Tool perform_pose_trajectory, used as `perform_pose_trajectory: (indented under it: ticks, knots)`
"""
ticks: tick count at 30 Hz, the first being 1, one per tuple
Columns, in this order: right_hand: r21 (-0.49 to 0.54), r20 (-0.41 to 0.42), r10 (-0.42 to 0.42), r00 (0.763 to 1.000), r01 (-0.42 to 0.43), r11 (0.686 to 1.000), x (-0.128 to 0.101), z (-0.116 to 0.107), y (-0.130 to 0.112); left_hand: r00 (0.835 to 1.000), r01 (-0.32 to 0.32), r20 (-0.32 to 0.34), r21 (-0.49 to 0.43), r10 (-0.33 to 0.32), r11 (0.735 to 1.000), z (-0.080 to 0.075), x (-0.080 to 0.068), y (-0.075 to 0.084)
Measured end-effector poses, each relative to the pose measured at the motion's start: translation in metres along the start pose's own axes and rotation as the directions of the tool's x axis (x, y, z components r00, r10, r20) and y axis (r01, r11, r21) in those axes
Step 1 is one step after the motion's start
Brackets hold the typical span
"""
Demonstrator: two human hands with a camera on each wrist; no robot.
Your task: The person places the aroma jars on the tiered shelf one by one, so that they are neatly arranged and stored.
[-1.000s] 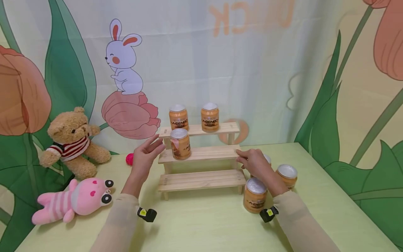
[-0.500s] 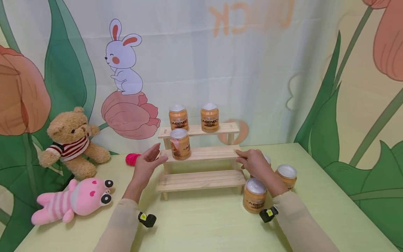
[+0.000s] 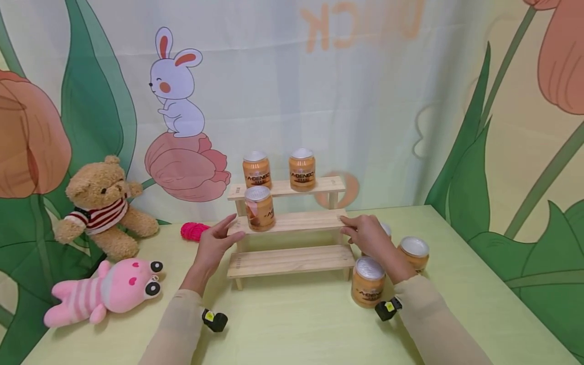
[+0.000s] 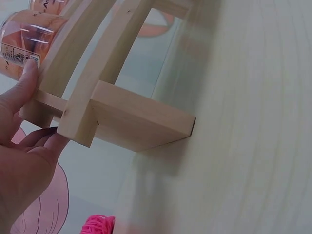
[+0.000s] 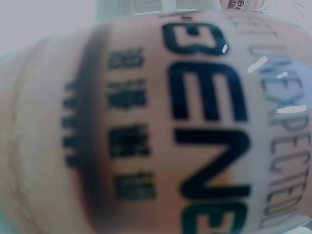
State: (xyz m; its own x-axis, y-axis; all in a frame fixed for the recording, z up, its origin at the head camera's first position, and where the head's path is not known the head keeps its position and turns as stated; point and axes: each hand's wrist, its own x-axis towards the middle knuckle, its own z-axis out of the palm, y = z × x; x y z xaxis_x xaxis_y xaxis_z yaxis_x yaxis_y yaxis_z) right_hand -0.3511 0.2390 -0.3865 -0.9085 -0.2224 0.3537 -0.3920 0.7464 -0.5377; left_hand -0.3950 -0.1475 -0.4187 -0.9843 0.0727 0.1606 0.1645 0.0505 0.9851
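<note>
At frame centre we see a three-step pale wooden rack (image 3: 292,222), upright. An orange jar (image 3: 259,208) with a silver lid stands at its middle step's left end; two more sit on top.

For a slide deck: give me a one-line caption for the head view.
Both hands, left hand and right hand, touch the ends of a three-tier wooden shelf holding three orange jars.

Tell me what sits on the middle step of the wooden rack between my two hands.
In the head view, one orange jar with a silver lid stands there, close to the left hand; toward the right hand the middle step is bare.
</note>
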Motion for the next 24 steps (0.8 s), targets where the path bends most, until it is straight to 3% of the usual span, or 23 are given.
perform_pose_trajectory:
  ticks: [24]
  knots:
    - [0.001,-0.011,-0.015,1.0,0.015,1.0,0.0012,0.0015,0.0014,0.999,0.05,0.005,0.016,-0.05,0.999,0.0015,-0.0033,-0.0069]
